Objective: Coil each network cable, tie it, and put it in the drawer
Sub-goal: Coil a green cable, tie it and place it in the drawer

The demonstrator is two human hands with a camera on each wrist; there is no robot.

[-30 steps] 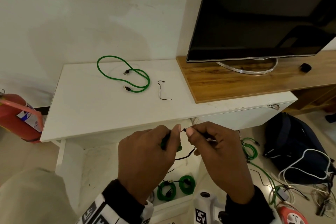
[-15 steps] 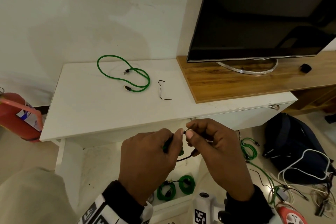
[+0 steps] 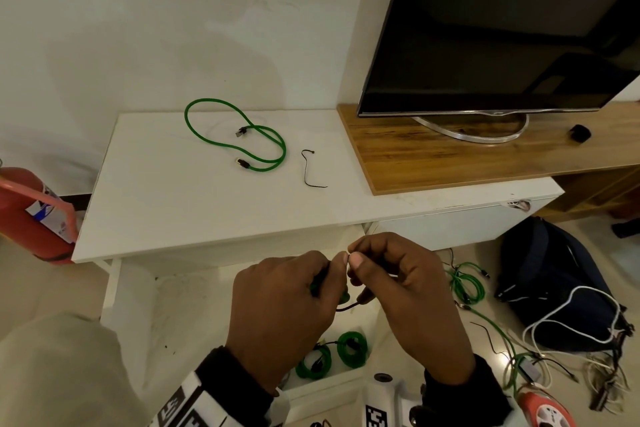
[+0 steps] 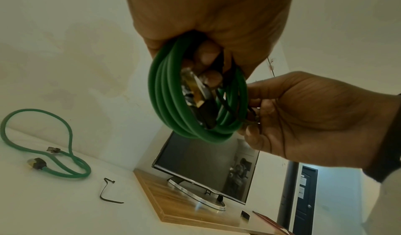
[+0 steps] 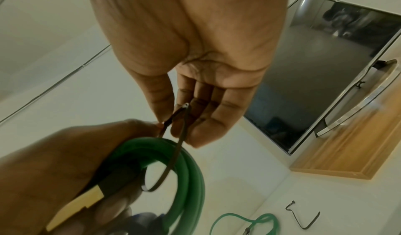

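Observation:
My left hand (image 3: 294,291) grips a coiled green network cable (image 4: 173,105) in front of the white cabinet. A black tie (image 5: 173,154) loops round the coil, and my right hand (image 3: 384,274) pinches its ends between thumb and fingers right beside the left thumb. Most of the coil is hidden behind my hands in the head view. Another green cable (image 3: 242,146) lies loose on the white cabinet top (image 3: 173,204), with a spare black tie (image 3: 310,172) to its right. Below my hands, two tied green coils (image 3: 332,354) lie in the open drawer (image 3: 322,388).
A television (image 3: 502,28) stands on a wooden board (image 3: 450,156) at the right. A red fire extinguisher (image 3: 27,215) is at the left. A dark bag (image 3: 554,274) and several tangled green, white and black cables (image 3: 502,333) lie on the floor to the right.
Both hands stay together at the coil. The right hand's fingertips have closed in on the left thumb and the tie's loop between the hands looks smaller.

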